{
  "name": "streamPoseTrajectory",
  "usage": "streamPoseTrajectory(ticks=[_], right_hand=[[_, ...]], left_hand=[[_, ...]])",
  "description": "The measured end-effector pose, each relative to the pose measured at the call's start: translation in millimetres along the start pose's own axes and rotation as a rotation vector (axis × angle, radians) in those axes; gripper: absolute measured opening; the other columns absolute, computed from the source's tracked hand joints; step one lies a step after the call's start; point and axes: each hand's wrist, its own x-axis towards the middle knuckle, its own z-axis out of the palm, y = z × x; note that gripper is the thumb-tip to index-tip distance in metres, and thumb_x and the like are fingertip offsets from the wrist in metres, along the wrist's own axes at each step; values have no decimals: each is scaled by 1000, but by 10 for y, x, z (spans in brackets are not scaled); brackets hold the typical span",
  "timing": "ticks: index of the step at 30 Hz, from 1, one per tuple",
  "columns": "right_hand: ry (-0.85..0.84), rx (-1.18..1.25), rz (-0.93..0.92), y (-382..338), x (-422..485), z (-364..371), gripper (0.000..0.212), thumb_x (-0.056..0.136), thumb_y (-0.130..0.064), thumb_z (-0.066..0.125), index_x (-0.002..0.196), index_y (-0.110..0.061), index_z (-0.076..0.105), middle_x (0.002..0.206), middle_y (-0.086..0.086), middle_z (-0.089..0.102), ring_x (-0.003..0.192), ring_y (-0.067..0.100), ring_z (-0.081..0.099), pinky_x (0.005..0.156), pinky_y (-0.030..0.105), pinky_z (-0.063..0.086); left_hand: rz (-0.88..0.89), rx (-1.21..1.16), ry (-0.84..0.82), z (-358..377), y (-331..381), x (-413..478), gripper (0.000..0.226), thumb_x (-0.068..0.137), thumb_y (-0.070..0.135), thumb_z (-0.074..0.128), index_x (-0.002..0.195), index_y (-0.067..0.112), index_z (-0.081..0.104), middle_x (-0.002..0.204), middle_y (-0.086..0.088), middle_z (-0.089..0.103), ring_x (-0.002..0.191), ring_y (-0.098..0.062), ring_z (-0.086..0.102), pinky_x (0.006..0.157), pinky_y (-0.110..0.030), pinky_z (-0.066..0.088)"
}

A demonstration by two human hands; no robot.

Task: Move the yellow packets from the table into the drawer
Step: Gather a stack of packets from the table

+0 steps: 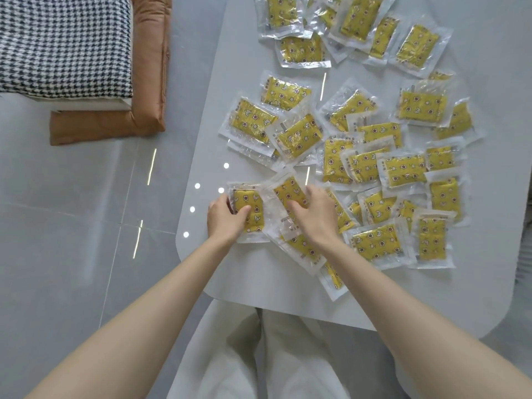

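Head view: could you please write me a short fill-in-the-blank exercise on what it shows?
1. The left hand grips a ____ packet.
2. The packets lie spread over a ____ table.
3. The houndstooth cushion lies on the person's ____ side.

Missing words: yellow; white; left.

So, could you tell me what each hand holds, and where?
Left hand grips a yellow packet by its left edge; right hand grips a second packet at its right side.
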Motion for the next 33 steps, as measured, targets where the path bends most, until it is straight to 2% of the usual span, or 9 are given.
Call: streamPoseTrajectory(ticks=[4,7,11,15,19,24,27,30,33], right_hand=[[-85,192,25,98,-127,-320,33,93,-33,59,75,-7,50,77,13,53,73,27,48,66,37,40],[-172,169,51,246,-238,-465,32,90,-31,63,78,-2,60,76,17,60,69,24,51,64,33,41],[-243,95,96,430,-338,-406,30,86,-31,68,92,-2,69,93,17,69,83,29,63,73,37,50],[-153,-128,59,490,-387,-213,39,83,-34,71,109,-6,66,122,3,52,115,21,49,89,30,42],[-86,-178,49,452,-464,-85,36,79,-34,75,109,-17,63,125,0,45,115,22,43,89,28,37],[-34,-180,3,450,-528,-14,31,77,-34,77,101,-21,62,126,-2,45,113,23,45,91,34,44],[53,-235,-57,473,-607,25,27,78,-31,77,99,-22,62,127,-4,46,114,21,45,95,38,42],[111,-277,-76,507,-691,72,23,80,-30,75,98,-23,61,119,-6,53,112,20,45,96,40,38],[94,-240,-67,528,-726,62,18,82,-28,72,91,-24,57,102,-10,61,100,16,43,95,38,33]], left_hand=[[-27,-137,-7,-85,6,-103,18,88,19,64,102,7,61,96,-7,63,89,-22,59,80,-31,48],[1,-174,9,-167,17,-202,9,89,19,64,94,12,61,90,-6,62,85,-21,59,80,-32,49],[21,-237,47,-267,18,-315,7,89,18,64,89,10,63,80,-2,61,70,-11,56,60,-15,47],[20,-326,45,-325,-11,-401,4,89,16,64,90,12,65,75,4,62,68,-5,57,50,-1,43],[3,-390,34,-335,-44,-462,3,89,16,64,91,15,66,78,3,64,70,-5,60,52,-2,46],[12,-416,11,-304,-72,-512,11,91,15,61,82,21,64,77,3,65,70,-5,61,63,-15,48],[10,-451,-1,-286,-71,-537,8,90,13,62,91,21,65,79,3,68,73,-7,65,66,-16,51],[1,-472,5,-290,-51,-568,13,89,13,64,92,26,63,78,4,67,71,-6,65,66,-18,51],[-8,-482,11,-322,-28,-611,14,87,13,67,97,23,62,79,3,67,72,-7,64,65,-18,51]])
